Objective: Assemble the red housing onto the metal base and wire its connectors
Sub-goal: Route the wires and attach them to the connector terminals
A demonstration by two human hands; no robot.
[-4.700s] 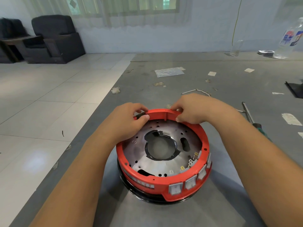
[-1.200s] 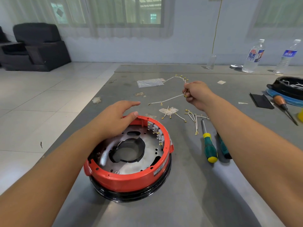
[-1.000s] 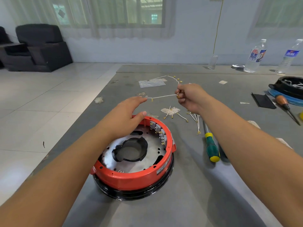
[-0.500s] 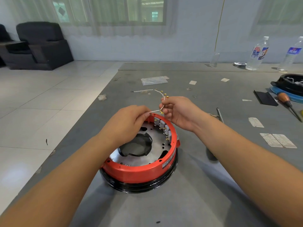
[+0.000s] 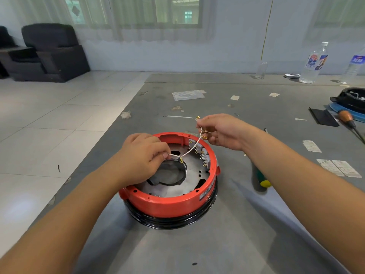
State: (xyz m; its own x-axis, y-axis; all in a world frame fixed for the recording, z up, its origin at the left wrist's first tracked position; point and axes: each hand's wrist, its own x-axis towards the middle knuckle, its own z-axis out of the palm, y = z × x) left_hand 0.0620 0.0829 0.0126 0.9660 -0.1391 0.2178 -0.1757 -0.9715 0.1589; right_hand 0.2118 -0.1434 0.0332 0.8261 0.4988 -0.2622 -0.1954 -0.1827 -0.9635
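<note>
While both hands work over it, the red housing [image 5: 169, 204], a smooth plastic ring, sits on the metal base [image 5: 195, 167], a dull grey plate drilled with small holes and cut with a large round opening in the middle. Under the ring a glossy black rim [image 5: 177, 221] rests on the grey matte surface [image 5: 227, 244]. A row of small grey connectors [image 5: 203, 155] with brass tabs lines the ring's inner wall on the right.

The left hand [image 5: 142, 157] has its fingers curled, pinching one end of a thin white wire [image 5: 190, 148] above the plate. The right hand [image 5: 223, 131], beyond the ring's far right edge, grips the other stretch of the wire, where several brass terminals hang. The wire spans between the hands across the connectors.

A green and yellow screwdriver [image 5: 261, 179] is mostly hidden behind the right forearm. Two clear plastic bottles [image 5: 314, 64] stand at the far right, one cut off by the frame edge.
</note>
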